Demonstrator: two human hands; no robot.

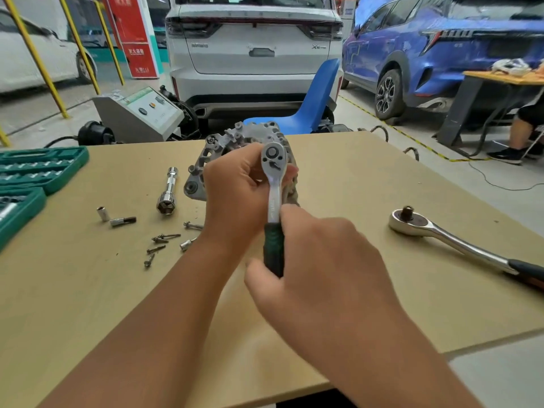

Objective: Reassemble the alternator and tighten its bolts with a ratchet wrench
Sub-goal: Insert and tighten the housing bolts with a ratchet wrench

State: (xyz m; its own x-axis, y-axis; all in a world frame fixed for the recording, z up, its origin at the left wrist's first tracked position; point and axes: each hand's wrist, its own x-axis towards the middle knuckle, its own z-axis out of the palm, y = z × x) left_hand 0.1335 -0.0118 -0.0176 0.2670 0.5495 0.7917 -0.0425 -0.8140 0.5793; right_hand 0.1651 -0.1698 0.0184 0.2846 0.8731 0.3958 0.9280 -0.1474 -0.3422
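At the middle of the wooden table (338, 178) the alternator (235, 142) stands on edge, its grey finned housing showing above the hands. The left hand (235, 195) curls against its near side, fingers wrapped up by the head of the small ratchet wrench (273, 184); whether they grip the housing or steady the head I cannot tell. The right hand (318, 254) has its fingers closed round the wrench's green handle. This looks like the tightening step, with the ratchet head seated over a bolt on the housing. Loose bolts (160, 245) lie just left of the forearms, so more fastening likely remains. The next move calls for a steady swing of the handle while the other hand braces the alternator against turning. A larger ratchet (441, 234) lies unused to the right.
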